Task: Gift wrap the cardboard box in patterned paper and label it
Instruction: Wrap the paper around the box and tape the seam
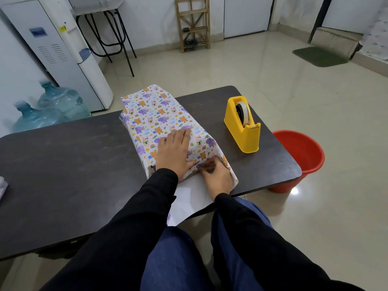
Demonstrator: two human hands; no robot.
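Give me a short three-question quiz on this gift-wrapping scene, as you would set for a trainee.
1. True or false: the left hand lies flat on the patterned paper.
2. On which side of the paper-covered parcel does the yellow tape dispenser stand? A) the person's right B) the person's left C) on top of it
3. Fill in: the right hand pinches a fold of the ______ at the parcel's near end.

Key: 1 true; 2 A; 3 patterned paper.
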